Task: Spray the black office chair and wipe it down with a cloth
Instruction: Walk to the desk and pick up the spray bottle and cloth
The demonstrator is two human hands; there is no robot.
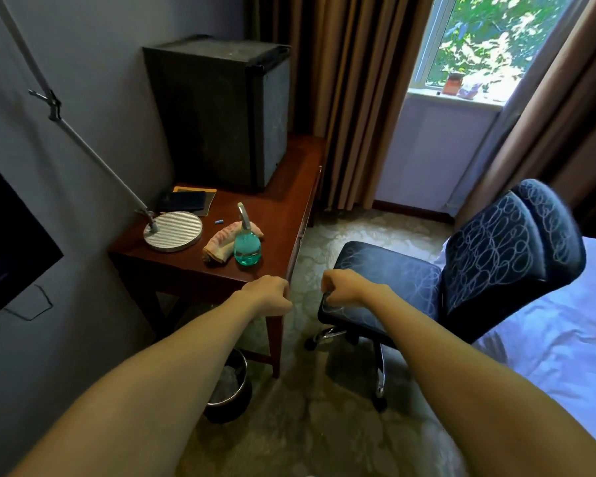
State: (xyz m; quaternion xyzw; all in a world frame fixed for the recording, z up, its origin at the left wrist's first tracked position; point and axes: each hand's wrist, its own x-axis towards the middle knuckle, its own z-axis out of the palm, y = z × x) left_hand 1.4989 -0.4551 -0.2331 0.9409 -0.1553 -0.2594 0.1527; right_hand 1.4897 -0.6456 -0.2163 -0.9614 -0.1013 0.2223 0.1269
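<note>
Head view: left hand (267, 295) fingers are curled into a fist at the counter (186, 268) corner; edge contact cannot be determined. Right hand (341, 287) fingers grip the front seat edge of the black office chair (386, 270). Both arms are extended forward. The spray bottle (246, 244) touches the cloth (219, 244) on the counter.

Right hand (341, 287): my fingertips hidden under the office chair (496, 249) seat edge. Waste bin (227, 390): partly behind my left forearm (152, 356). Small blue item (219, 221): too small to identify.
</note>
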